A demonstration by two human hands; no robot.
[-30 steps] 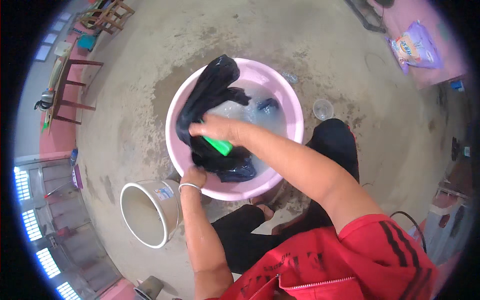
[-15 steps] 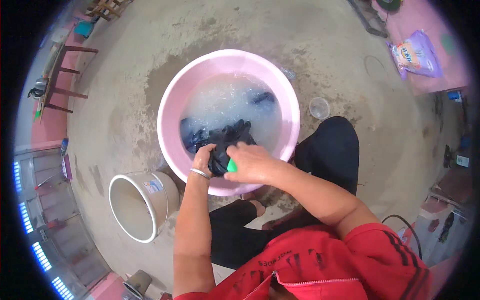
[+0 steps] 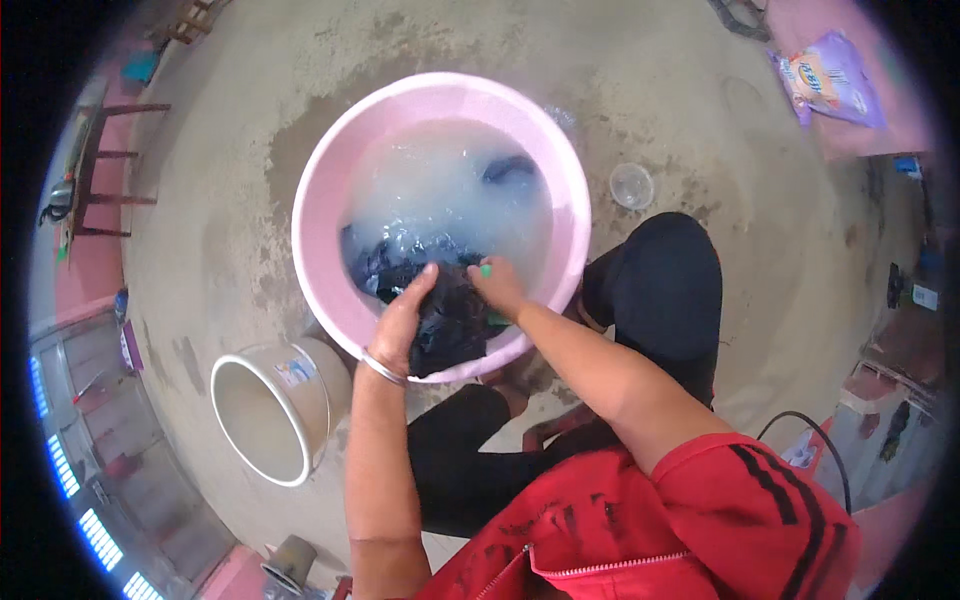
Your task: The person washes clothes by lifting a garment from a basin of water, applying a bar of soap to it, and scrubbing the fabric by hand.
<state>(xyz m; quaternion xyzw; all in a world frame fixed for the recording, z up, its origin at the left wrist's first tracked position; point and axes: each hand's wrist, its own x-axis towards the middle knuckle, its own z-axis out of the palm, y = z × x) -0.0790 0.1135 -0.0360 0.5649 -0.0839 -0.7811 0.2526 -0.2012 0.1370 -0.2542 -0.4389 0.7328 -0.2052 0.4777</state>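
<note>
A black cloth (image 3: pixel 447 335) lies wet and bunched inside a round pink basin (image 3: pixel 318 230), up against the near wall, just short of the rim, with its far end down in the water. The left hand (image 3: pixel 400 328) holds the cloth's left side, thumb on top; the other fingers are mostly hidden. The right hand (image 3: pixel 497 287) is closed around a green object (image 3: pixel 487 271) at the cloth's right edge. Only bits of green show, so its shape is unclear; it may be a brush.

The step in hand looks like scrubbing the cloth against the basin. The next move seems to call for a firm left hold, so the cloth does not slide into the water, while the right hand works the green object across it.

Cloudy water (image 3: pixel 410 170) fills the basin's floor, and a second dark cloth (image 3: pixel 508 170) shows at its far right. Outside, a pale bucket (image 3: pixel 325 385) stands near the basin's near left side. A clear plastic container (image 3: pixel 632 187) sits on the concrete floor (image 3: pixel 735 250) to the basin's right. Farther off, beyond the basin's far right, lies a purple bag (image 3: pixel 850 95).
</note>
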